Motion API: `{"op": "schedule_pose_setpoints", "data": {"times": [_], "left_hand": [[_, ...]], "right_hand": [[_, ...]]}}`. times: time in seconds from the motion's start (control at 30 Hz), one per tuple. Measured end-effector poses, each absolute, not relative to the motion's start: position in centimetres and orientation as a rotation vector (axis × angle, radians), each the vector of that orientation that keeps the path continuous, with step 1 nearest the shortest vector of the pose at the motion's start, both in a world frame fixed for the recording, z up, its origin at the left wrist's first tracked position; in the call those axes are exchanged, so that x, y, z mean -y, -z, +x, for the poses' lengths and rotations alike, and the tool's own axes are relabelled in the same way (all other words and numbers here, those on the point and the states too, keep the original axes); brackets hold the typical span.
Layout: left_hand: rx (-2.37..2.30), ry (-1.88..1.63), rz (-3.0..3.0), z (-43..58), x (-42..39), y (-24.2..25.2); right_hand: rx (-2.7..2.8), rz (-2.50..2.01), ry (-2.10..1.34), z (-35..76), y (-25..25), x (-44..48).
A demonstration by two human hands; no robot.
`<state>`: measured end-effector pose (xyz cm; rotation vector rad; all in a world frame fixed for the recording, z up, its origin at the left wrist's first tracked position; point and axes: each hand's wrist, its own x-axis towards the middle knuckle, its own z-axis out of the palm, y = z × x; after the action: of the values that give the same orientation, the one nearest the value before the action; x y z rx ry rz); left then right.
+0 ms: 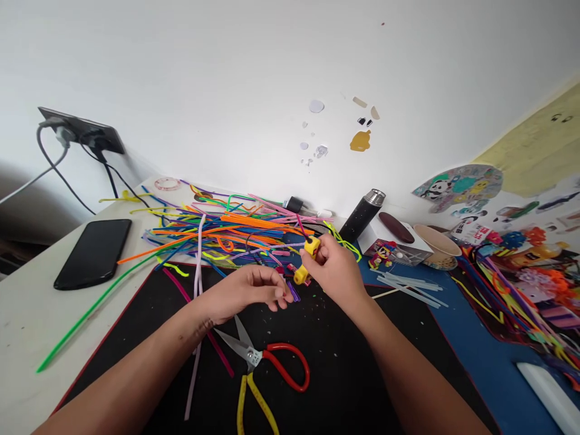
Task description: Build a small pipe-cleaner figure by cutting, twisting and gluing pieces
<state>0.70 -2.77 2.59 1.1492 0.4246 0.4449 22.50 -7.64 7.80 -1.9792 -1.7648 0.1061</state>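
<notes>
In the head view, my right hand (338,266) is closed around a small yellow glue gun (312,248) with a dark cord at its upper end. Its lower yellow end points down over the black mat. My left hand (254,293) is just to its left, thumb and fingertips pinched together. Whatever is in that pinch is too small to make out. Short purple pieces (294,292) show right by these fingertips. Open scissors (254,357), with one red and one yellow handle, lie on the mat below. A lilac pipe cleaner (198,266) and a magenta pipe cleaner (222,353) run under my left forearm.
A pile of colourful pipe cleaners (235,226) spreads along the wall. A black phone (93,254) lies left. Behind my right hand stand a black flask (362,214) and a white box (399,238). Clear glue sticks (412,287) and more pipe cleaners (512,290) lie right.
</notes>
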Motion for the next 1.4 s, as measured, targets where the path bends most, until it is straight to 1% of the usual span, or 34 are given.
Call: {"op": "schedule_pose_setpoints", "data": {"times": [0.07,0.17,0.27,0.4,0.5,0.6,0.8,0.93,1.03,1.1,1.2,1.4], "left_hand": [[-0.4,-0.358,1.141,0.8,3.2,-2.5],[-0.377,-0.307,1.051,0.8,3.6,-2.3],[-0.368,-0.382,0.883,0.7,3.6,-2.4],[-0.357,-0.506,0.719,0.5,3.2,-2.7],[-0.364,-0.554,0.636,0.3,2.8,-2.9],[-0.414,-0.58,0.583,0.4,2.5,-2.9],[-0.531,-0.605,0.544,1.0,2.6,-2.4],[-0.536,-0.632,0.571,1.3,2.9,-2.0],[-0.535,-0.657,0.596,1.5,3.1,-1.9],[-0.54,-0.683,0.599,1.6,3.3,-2.0],[-0.571,-0.737,0.604,1.8,3.6,-2.4],[-0.652,-0.92,0.717,2.2,3.5,-2.8]], "right_hand": [[1.58,-1.765,-0.285,22.3,-8.3,7.6],[1.352,-1.575,-0.575,21.9,-9.0,7.5],[1.229,-1.465,-0.747,21.5,-9.3,7.5],[1.224,-1.436,-0.873,21.3,-8.7,7.8],[1.252,-1.445,-0.886,21.2,-8.0,8.4],[1.349,-1.522,-0.821,21.0,-7.2,9.3],[1.747,-1.727,-0.476,19.8,-5.7,11.1],[1.918,-1.789,-0.467,18.9,-5.4,11.8],[1.936,-1.772,-0.441,18.6,-5.2,12.1],[1.889,-1.755,-0.459,18.6,-5.0,12.3],[1.796,-1.709,-0.579,18.8,-4.5,12.7],[1.72,-1.431,-0.78,19.2,-3.6,13.8]]}}
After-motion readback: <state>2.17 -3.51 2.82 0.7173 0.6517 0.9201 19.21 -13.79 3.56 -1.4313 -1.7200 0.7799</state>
